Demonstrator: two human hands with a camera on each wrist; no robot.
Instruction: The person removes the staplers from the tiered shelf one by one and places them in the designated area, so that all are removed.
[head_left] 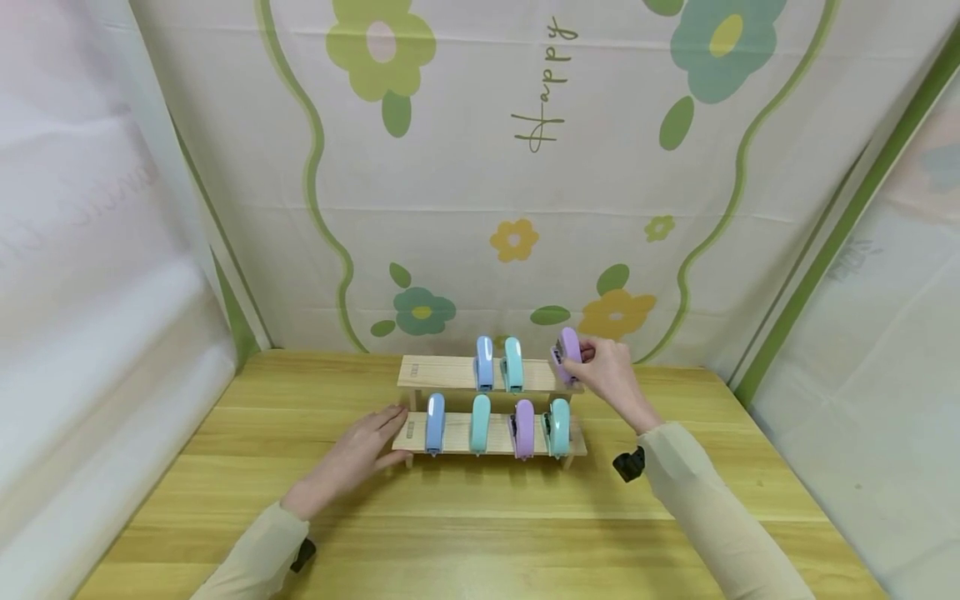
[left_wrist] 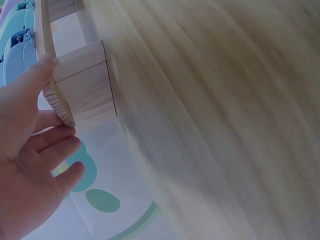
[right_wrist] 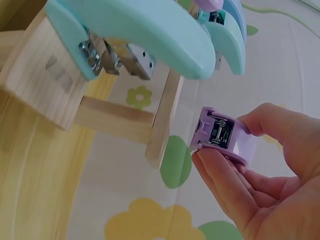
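My right hand [head_left: 611, 375] pinches a purple stapler [head_left: 568, 354] between thumb and fingers, over the right end of the upper wooden shelf [head_left: 442, 371]. In the right wrist view this purple stapler [right_wrist: 230, 137] shows one end, beside the shelf's end. My left hand [head_left: 367, 442] holds the left end of the lower wooden shelf [head_left: 457, 442], with thumb and fingertips at its opposite edges, as the left wrist view shows. Along the lower shelf stand a blue stapler [head_left: 434, 423], a mint stapler [head_left: 480, 425], a purple stapler [head_left: 523, 429] and another mint stapler [head_left: 557, 427].
On the upper shelf, a blue stapler [head_left: 484, 363] and a mint stapler [head_left: 513, 364] stand side by side near the middle. Both shelves rest on short legs on a wooden table [head_left: 480, 533]. A flower-printed cloth [head_left: 450, 175] rises behind the table.
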